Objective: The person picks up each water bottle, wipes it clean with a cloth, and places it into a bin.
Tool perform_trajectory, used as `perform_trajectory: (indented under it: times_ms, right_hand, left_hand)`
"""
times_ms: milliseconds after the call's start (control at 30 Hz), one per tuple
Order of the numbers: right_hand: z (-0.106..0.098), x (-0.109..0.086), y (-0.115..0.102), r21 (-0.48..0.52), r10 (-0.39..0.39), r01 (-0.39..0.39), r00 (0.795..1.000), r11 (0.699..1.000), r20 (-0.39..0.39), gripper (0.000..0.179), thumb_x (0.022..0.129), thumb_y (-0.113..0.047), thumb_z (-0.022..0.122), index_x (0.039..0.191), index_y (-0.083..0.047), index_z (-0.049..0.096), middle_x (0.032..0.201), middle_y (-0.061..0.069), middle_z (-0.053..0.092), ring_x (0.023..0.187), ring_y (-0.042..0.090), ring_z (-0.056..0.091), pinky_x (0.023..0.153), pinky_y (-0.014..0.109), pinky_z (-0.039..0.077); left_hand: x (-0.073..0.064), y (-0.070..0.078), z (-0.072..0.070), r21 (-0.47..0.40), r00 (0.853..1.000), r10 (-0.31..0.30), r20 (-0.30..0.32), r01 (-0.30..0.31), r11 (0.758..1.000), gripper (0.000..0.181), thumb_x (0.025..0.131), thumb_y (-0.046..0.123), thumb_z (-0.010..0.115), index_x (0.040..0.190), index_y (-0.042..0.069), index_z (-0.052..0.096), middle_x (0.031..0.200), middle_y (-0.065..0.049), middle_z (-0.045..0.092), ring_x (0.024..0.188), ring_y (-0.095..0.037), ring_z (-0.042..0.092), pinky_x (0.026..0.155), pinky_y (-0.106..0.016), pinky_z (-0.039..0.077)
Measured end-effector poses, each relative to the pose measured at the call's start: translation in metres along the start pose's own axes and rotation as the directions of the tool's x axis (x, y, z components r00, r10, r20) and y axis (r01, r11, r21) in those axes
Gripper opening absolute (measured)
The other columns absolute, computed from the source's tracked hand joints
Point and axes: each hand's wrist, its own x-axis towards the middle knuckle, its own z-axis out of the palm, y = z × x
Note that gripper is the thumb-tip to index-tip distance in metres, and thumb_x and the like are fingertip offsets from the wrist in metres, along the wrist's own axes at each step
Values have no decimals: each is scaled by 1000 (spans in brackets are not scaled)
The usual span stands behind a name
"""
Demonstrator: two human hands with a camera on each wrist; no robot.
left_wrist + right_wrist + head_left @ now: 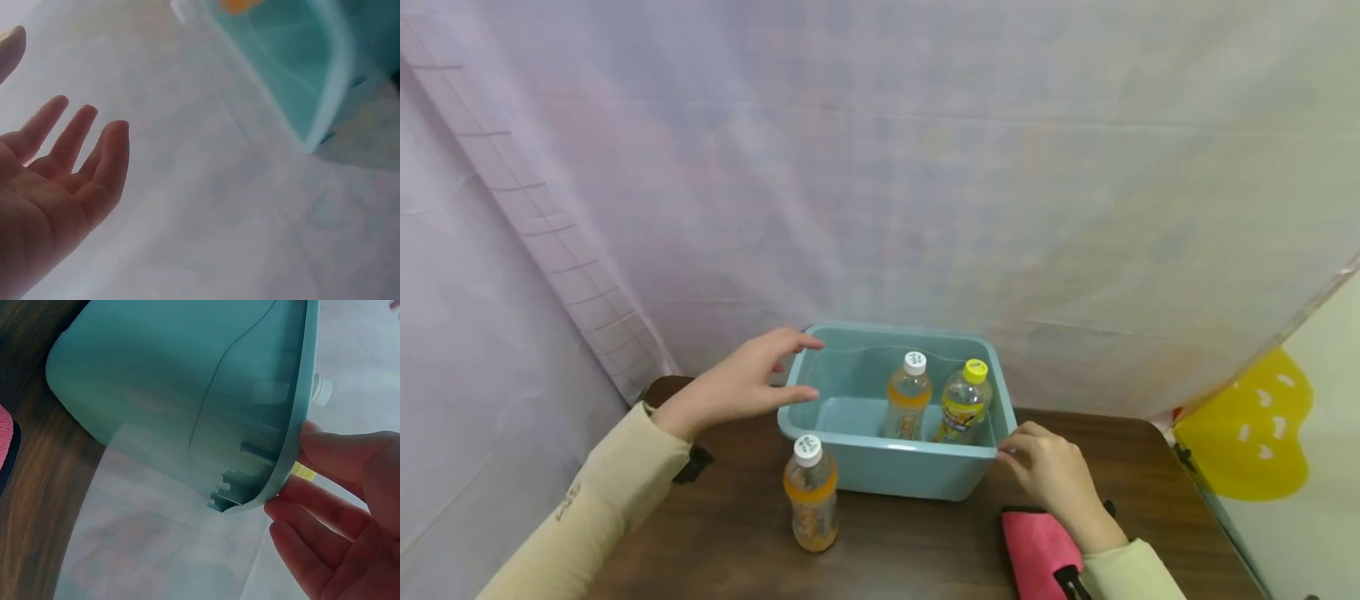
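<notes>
A light blue plastic bin sits on the dark wooden table. Inside it stand a white-capped bottle with an orange band and a yellow-capped bottle with a yellow label. My right hand pinches the bin's near right corner; in the right wrist view the thumb and fingers meet at its rim. My left hand hovers by the bin's left rim, thumb and fingers spread apart with nothing between them. Another white-capped bottle with an orange band stands upright on the table, in front of the bin's left part.
A pink cloth item with black trim lies on the table beneath my right forearm. Pale patterned curtains hang behind and to the left. A yellow heart-shaped piece hangs beyond the table's right edge.
</notes>
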Motion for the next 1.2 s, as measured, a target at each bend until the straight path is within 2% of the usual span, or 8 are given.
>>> perform_trajectory:
  times_ms: [200, 300, 433, 533, 633, 800, 1067, 1200]
  right_hand:
    - [-1, 1, 3, 0, 17, -17, 1000, 1000, 6, 16, 60, -10, 82, 71, -11, 70, 72, -3, 60, 55, 16, 58, 46, 33, 42]
    - [-1, 0, 4, -2, 19, -19, 1000, 1000, 1, 16, 60, -9, 82, 71, -11, 70, 72, -3, 60, 55, 16, 57, 46, 34, 42]
    - [0, 0, 4, -2, 17, -17, 1000, 1000, -4, 16, 60, -9, 82, 71, -11, 70, 72, -3, 60, 55, 16, 58, 47, 34, 42]
    - [0, 0, 4, -2, 16, -16, 1000, 1000, -3, 16, 60, -9, 82, 71, -12, 70, 72, -3, 60, 55, 17, 58, 46, 34, 41]
    - [0, 0, 4, -1, 17, -17, 1000, 1000, -5, 16, 60, -9, 81, 71, -12, 70, 72, -4, 60, 55, 17, 58, 46, 34, 41]
    - [2, 0, 4, -1, 6, -6, 1000, 1000, -11, 16, 60, -9, 81, 71, -11, 70, 72, -3, 60, 55, 16, 58, 46, 33, 41]
    - [1, 0, 3, -7, 13, -13, 1000, 1000, -10, 16, 60, -10, 82, 71, -12, 70, 73, -3, 60, 56, 15, 58, 47, 34, 43]
    - [-2, -1, 3, -16, 16, -16, 1000, 1000, 23, 15, 62, -9, 81, 72, -13, 69, 74, -4, 60, 57, 13, 57, 47, 32, 43]
  left_hand:
    - [-30, -20, 36, -61, 998, -13, -60, 10, 998, 43, 88, 28, 58, 123, 5, 49, 122, -11, 51, 107, -25, 51, 81, -38, 47]
    - [-42, -30, 57, -119, 993, -41, -111, 28, 993, 44, 85, 26, 62, 121, 3, 50, 119, -13, 52, 108, -29, 51, 80, -40, 49]
    - [-52, -38, 80, -185, 984, -83, -160, 53, 981, 49, 81, 27, 67, 120, 3, 51, 114, -14, 53, 104, -31, 51, 77, -41, 50]
    - [-54, -42, 92, -215, 982, -90, -169, 53, 975, 50, 80, 29, 69, 119, 3, 51, 113, -12, 52, 103, -31, 52, 76, -40, 51]
    - [-54, -45, 99, -247, 984, -63, -166, 20, 969, 50, 79, 28, 69, 118, 3, 51, 112, -12, 52, 102, -31, 53, 74, -39, 52]
    - [-54, -47, 107, -294, 986, -41, -164, -9, 956, 47, 78, 25, 71, 116, 4, 52, 108, -11, 53, 96, -27, 56, 70, -30, 53]
    - [-54, -48, 115, -357, 986, -97, -133, 44, 933, 44, 79, 20, 70, 114, 1, 52, 110, -15, 53, 99, -35, 55, 73, -27, 52]
    - [-55, -46, 115, -377, 985, -123, -124, 68, 924, 46, 78, 19, 70, 115, -2, 51, 110, -19, 53, 99, -39, 55, 72, -28, 53]
